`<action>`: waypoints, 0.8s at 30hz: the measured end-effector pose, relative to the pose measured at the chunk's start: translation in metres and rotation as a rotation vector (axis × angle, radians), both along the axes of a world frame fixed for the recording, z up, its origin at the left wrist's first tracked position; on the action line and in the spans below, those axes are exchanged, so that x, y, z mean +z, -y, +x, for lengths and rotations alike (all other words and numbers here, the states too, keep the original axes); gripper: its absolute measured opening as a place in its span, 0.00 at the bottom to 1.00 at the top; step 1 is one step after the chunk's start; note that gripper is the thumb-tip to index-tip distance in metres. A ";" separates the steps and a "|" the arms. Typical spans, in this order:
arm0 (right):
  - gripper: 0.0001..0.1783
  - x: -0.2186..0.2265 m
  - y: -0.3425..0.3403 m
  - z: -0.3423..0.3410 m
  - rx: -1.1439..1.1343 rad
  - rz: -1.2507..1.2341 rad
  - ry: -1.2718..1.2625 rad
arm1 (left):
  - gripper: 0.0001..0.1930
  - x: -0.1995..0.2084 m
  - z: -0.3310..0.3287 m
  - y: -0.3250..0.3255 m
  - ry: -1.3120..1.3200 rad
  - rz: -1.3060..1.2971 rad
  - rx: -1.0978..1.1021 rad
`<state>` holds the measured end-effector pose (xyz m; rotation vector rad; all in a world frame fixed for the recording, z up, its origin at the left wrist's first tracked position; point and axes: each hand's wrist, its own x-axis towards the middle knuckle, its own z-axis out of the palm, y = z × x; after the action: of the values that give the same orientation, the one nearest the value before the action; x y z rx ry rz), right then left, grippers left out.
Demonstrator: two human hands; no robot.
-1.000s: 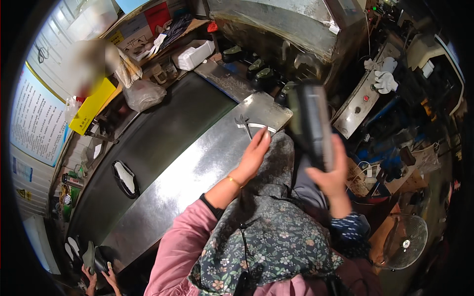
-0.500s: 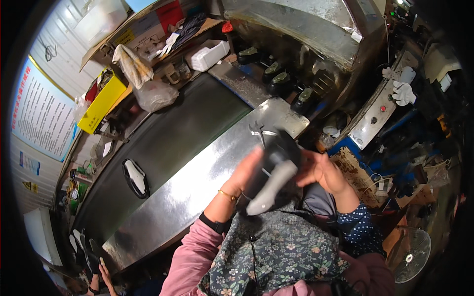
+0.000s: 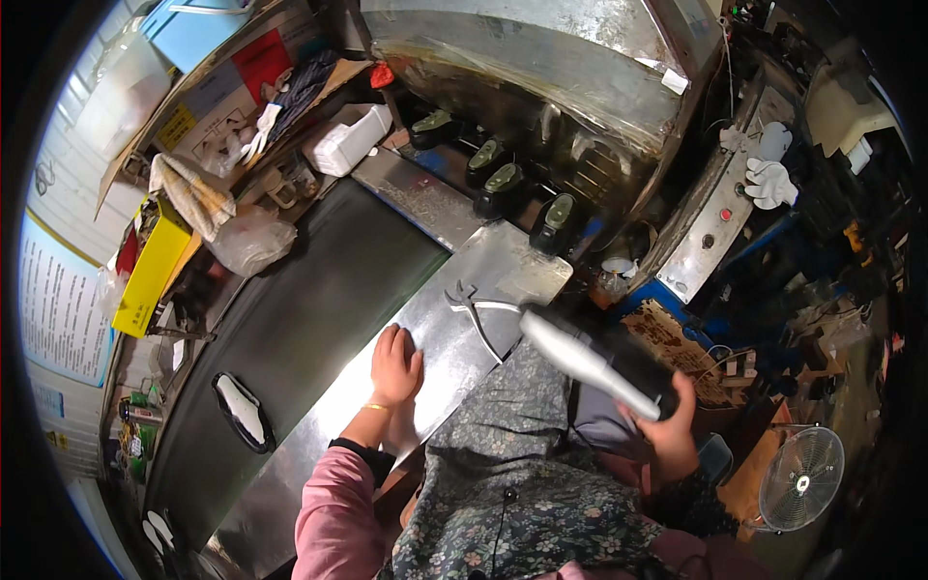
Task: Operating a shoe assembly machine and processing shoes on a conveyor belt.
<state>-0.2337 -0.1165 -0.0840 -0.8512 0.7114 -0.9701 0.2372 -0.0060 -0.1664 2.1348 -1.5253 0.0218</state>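
Observation:
My right hand (image 3: 674, 432) grips one end of a black shoe (image 3: 640, 354) at the right, in front of my apron. The shoe is tilted, its long pale underside facing up and left, and motion blurs it. On the bare metal tabletop my left hand (image 3: 394, 367) rests with nothing in it, fingers stretched forward and thumb apart. A pair of metal pincers (image 3: 474, 307) lies on the same tabletop, between my left hand and the shoe. On the dark belt at the left sits another black shoe (image 3: 244, 413), its white underside up.
Beyond the metal tabletop (image 3: 333, 425) runs the dark belt (image 3: 319, 261). Several black shoes with green tops (image 3: 556, 217) stand by the machine's opening. A white container (image 3: 348, 140) and a yellow box (image 3: 153, 271) line the far left. A fan (image 3: 800, 480) stands at right.
My left hand has let go of the shoe and come down on the metal tabletop. The right hand has swung the shoe to the right. The pincers now lie in plain sight.

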 end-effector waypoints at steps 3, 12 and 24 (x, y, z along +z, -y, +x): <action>0.29 0.037 0.101 0.040 -0.197 0.443 0.360 | 0.24 -0.008 -0.005 -0.005 0.096 -0.012 -0.006; 0.22 -0.040 0.361 0.161 -0.560 0.021 -0.082 | 0.25 0.001 -0.002 -0.001 0.066 0.129 0.036; 0.25 -0.185 0.452 0.268 -0.033 -0.222 -1.222 | 0.26 0.011 0.020 -0.016 0.008 0.148 0.059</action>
<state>0.0341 -0.5682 -0.2688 -1.6448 1.6619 -0.4686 0.2570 0.0098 -0.1555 2.2973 -1.5106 -0.0644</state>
